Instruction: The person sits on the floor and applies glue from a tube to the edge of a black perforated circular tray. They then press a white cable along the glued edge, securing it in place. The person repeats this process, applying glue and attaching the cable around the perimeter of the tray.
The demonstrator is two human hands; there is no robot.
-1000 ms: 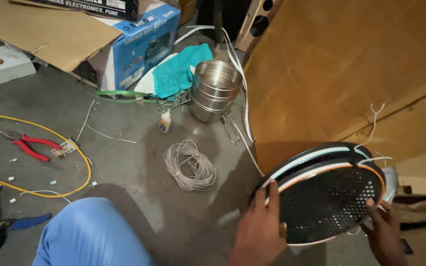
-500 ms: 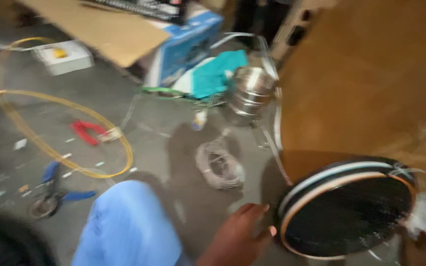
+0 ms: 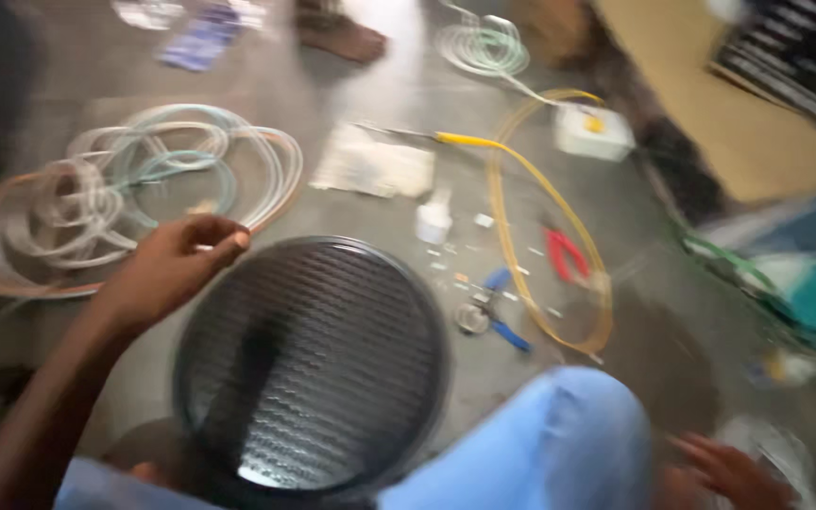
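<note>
Round black grille (image 3: pixel 312 368) – left hand (image 3: pixel 167 269) fingers gripping its rim – right hand (image 3: pixel 724 472) blurred, grip unclear

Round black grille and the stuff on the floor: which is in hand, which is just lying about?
In hand:
- round black grille, left hand at its upper rim

Lying about:
- clear tubing coils
- yellow cable loop
- red-handled pliers
- blue-handled pliers
- small white box

Right hand is blurred, off the grille.

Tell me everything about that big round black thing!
The round black disc has a dark rim around a shiny face of fine wavy ridges, like mesh or a grille. It lies face-up, low in the view, over the grey floor beside a blue-clad knee. The left hand touches its upper-left rim. The picture is blurry.
</note>
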